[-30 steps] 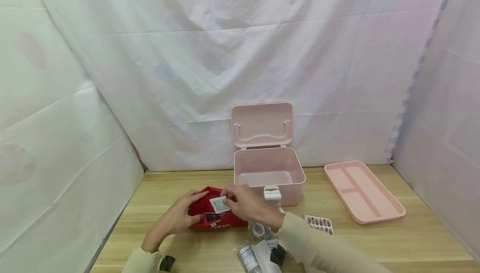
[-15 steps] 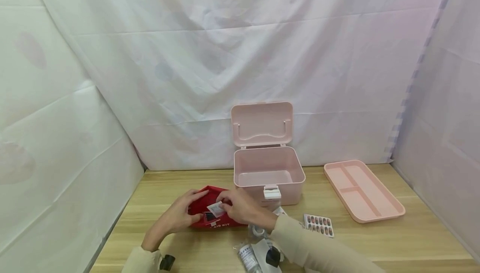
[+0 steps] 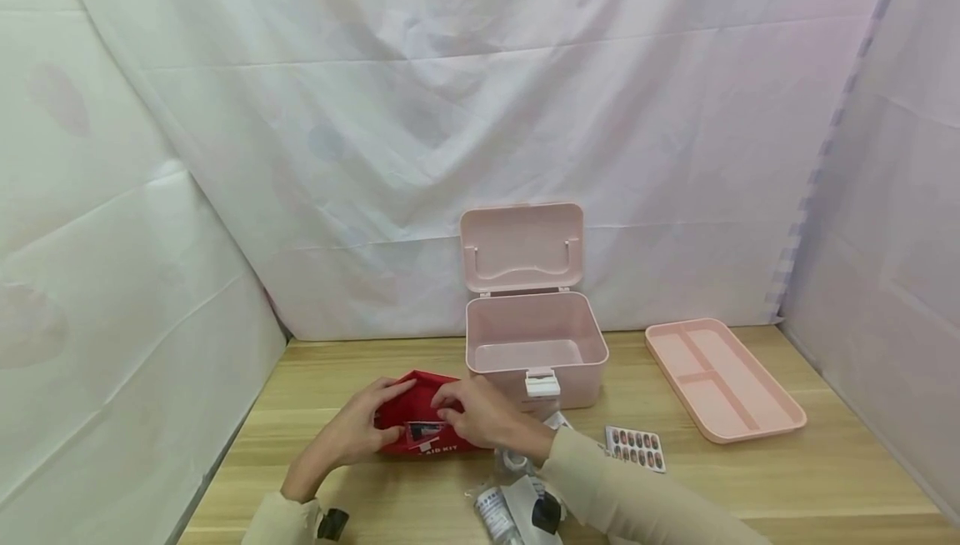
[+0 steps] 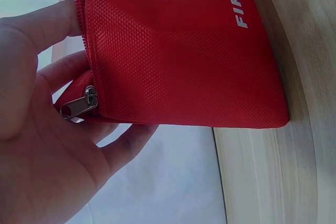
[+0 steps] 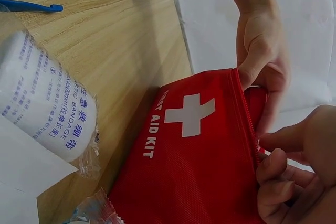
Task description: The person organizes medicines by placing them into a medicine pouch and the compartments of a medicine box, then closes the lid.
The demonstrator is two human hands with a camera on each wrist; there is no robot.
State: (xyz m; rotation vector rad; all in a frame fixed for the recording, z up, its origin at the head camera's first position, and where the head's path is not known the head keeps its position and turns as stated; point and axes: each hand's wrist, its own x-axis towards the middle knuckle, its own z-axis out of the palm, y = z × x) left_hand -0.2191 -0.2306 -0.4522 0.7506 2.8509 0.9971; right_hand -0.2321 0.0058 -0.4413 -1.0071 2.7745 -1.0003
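A red zip pouch [image 3: 417, 399] lettered FIRST AID KIT stands open-mouthed near the middle of the table. My left hand [image 3: 362, 427] grips its left rim, thumb at the near side and fingers at the far side. In the left wrist view the metal zip pull [image 4: 79, 106] hangs beside the palm. My right hand [image 3: 480, 412] is over the pouch's mouth, fingers loosely bent; no item shows between thumb and forefinger. A dark packet [image 3: 424, 432] lies just inside the near rim. The pouch's bottom is hidden.
Behind stands a pink box [image 3: 517, 385], lid raised. A pink divided tray [image 3: 731, 378] lies right, a capsule blister pack [image 3: 635, 449] nearer. Under the right forearm are a wrapped elastic bandage [image 5: 47, 98] and white packets. Blue tweezer-like pieces [image 5: 31, 6] lie beyond the bandage.
The small white printed packet in my right fingers tilted, went down into the pouch and is out of sight now. My left hand has kept its hold on the rim.
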